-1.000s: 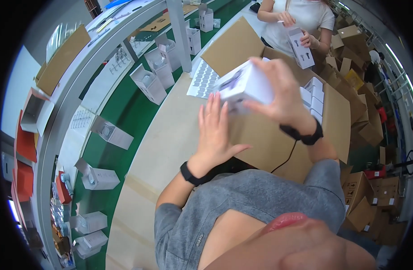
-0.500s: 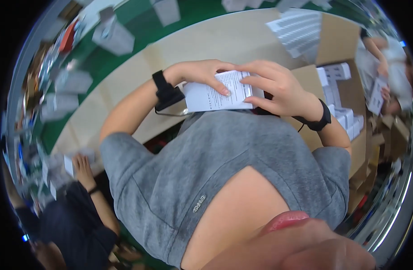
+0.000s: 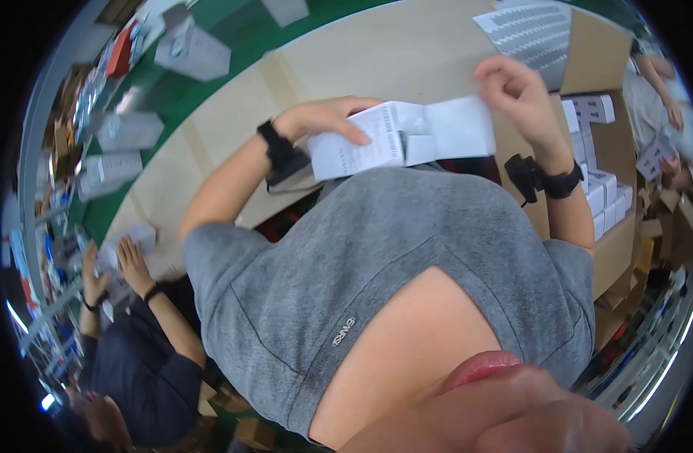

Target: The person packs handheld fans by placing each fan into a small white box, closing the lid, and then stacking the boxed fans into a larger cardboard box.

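My left hand [image 3: 328, 121] grips a white cardboard box [image 3: 358, 143] with fine print on its upper face, thumb on top and the other fingers behind. At the right end of the box, a long white flap [image 3: 460, 130] is folded out. Inside the uncovered end, something pale [image 3: 413, 122] is partly visible; I cannot make out its kind. Just above the flap's outer corner, my right hand [image 3: 516, 102] is raised with its fingers curled in. Whatever those fingers pinch, if anything, is hidden.
To the right stands an open brown carton [image 3: 607, 143] holding several small white boxes [image 3: 599, 189]. Sheets of printed strips [image 3: 524, 38] lie beside it on the beige table [image 3: 346, 53]. White bins [image 3: 192, 53] stand beyond on green. A co-worker [image 3: 146, 362] sits at left, another person [image 3: 656, 113] at right.
The box's right end has been opened and its flap swung out to the right. My right hand has left the box end, moving up and right. My left hand keeps its hold.
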### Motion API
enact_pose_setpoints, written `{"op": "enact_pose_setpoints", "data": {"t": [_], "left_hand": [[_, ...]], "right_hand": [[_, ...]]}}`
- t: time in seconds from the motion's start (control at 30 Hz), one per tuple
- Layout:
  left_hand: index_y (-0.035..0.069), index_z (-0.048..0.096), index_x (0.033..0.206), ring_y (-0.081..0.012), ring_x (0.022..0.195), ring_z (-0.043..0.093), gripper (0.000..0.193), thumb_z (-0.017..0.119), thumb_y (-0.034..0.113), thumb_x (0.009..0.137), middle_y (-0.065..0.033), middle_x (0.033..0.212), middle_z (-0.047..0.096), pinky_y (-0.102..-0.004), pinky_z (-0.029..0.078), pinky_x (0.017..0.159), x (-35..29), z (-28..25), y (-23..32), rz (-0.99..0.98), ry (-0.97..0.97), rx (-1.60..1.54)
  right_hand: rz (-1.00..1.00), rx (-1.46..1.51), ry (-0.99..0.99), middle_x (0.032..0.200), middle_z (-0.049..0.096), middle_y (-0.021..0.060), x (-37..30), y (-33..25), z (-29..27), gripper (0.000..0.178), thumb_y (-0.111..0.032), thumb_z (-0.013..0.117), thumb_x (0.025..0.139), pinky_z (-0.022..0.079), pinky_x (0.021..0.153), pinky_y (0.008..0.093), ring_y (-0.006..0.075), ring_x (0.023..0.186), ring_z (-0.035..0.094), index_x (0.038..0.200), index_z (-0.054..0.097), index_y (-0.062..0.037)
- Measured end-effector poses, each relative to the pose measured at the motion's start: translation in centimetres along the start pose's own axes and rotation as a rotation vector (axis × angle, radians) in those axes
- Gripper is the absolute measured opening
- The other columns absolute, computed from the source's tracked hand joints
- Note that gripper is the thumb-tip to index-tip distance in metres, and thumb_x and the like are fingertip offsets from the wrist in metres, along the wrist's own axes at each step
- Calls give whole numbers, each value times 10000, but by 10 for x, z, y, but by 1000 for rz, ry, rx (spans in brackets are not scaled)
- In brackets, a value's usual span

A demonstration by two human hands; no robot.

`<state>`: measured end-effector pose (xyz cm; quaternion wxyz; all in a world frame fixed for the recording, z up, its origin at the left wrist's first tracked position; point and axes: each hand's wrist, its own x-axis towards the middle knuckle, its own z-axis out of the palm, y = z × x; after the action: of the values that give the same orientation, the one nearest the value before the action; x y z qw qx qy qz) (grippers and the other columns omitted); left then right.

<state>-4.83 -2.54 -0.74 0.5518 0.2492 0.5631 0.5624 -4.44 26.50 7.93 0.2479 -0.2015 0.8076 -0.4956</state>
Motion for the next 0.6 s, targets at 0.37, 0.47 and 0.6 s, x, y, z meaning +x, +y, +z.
{"op": "enact_pose_setpoints", "data": {"t": [0.37, 0.47, 0.6], "left_hand": [[16, 265, 1337, -218, 1199, 379, 898, 753, 249, 620, -117, 1291, 396, -335, 312, 983, 48, -6, -24, 285, 652, 384], [-2, 333, 1290, -254, 1138, 445, 806, 735, 280, 652, -153, 1253, 432, -342, 372, 925, 46, 3, -15, 279, 697, 287], [-16, 403, 1222, -313, 962, 557, 629, 665, 285, 735, -207, 1093, 541, -371, 445, 796, 48, 17, 4, 126, 1067, 971]], "right_hand": [[-314, 125, 351, 1024, 570, 131, 54, 53, 53, 407, -264, 600, 813, 438, 836, 329, 252, 962, 553, 1137, 517, -32], [-247, 442, 420, 811, 616, 106, 85, 64, 46, 291, -256, 567, 838, 473, 763, 316, 202, 808, 597, 992, 600, -12], [-28, 954, 183, 782, 610, 111, 105, 67, 42, 283, -287, 576, 831, 477, 692, 313, 167, 798, 592, 864, 615, -9]]}}
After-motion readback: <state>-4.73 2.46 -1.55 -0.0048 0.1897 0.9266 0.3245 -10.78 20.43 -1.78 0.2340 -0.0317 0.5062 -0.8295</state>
